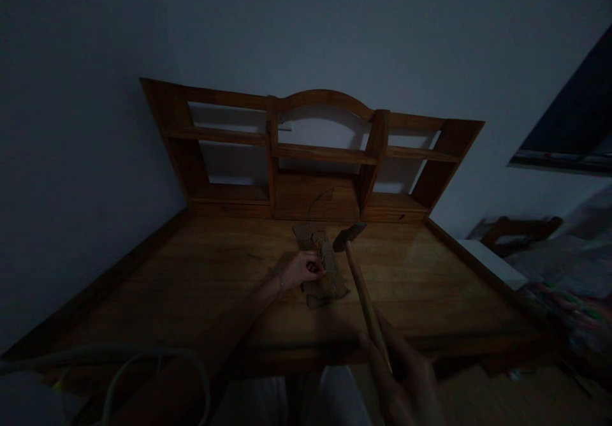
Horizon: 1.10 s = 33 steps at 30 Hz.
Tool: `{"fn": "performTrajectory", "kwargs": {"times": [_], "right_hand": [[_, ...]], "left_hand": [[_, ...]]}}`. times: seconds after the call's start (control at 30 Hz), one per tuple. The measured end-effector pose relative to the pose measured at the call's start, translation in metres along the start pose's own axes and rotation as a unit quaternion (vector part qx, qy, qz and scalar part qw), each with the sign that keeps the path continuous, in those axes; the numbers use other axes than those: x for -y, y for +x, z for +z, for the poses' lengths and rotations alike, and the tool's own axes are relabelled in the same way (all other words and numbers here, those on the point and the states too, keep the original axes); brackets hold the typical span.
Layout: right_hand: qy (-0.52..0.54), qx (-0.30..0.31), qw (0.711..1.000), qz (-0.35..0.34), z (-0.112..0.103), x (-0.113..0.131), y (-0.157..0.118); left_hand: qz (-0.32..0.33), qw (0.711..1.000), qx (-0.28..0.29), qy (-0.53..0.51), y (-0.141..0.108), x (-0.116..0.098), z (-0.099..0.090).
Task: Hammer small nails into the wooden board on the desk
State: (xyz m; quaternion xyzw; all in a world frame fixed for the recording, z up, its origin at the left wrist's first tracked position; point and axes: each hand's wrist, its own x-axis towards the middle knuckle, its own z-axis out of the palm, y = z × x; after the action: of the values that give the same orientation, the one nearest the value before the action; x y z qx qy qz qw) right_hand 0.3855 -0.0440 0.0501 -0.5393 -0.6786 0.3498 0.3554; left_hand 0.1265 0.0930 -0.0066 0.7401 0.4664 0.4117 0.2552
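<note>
My right hand [404, 375] grips the lower part of a wooden handle; the hammer [362, 289] slants up and away over the desk, its dark head just right of a ragged piece of cardboard [340, 286]. On the cardboard rests a narrow strip [329, 282], with a row of thin dark upright pieces, perhaps nails, along it. My left hand [302, 268] is at the strip's left side, thumb and forefinger pinched together. Whatever lies between those fingertips is too small and dim to tell.
The wooden desk [406, 286] has raised side edges and a shelf unit [325, 154] along its back. A pale cable [109, 349] loops at lower left. Beyond the right edge stand a chair [521, 227] and a cluttered pile [568, 305]. The room is dim.
</note>
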Motion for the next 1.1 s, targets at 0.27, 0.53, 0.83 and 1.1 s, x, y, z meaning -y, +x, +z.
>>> {"fn": "performTrajectory", "kwargs": {"times": [0.27,0.53,0.83,1.1], "right_hand": [[0.03,0.014,0.999,0.027,-0.006,0.0,0.0],[-0.015,0.024,0.999,-0.017,0.001,0.006,0.001],[-0.02,0.066,0.998,-0.009,0.005,0.014,0.002],[0.08,-0.001,0.996,0.03,-0.013,0.021,0.018]], "left_hand": [[0.012,0.999,0.005,-0.031,0.0,0.007,0.002],[-0.025,0.999,-0.005,0.019,-0.001,0.007,0.002],[-0.045,0.998,0.0,0.04,-0.002,0.003,0.0],[-0.004,1.0,-0.009,0.002,0.0,0.001,-0.004]]}}
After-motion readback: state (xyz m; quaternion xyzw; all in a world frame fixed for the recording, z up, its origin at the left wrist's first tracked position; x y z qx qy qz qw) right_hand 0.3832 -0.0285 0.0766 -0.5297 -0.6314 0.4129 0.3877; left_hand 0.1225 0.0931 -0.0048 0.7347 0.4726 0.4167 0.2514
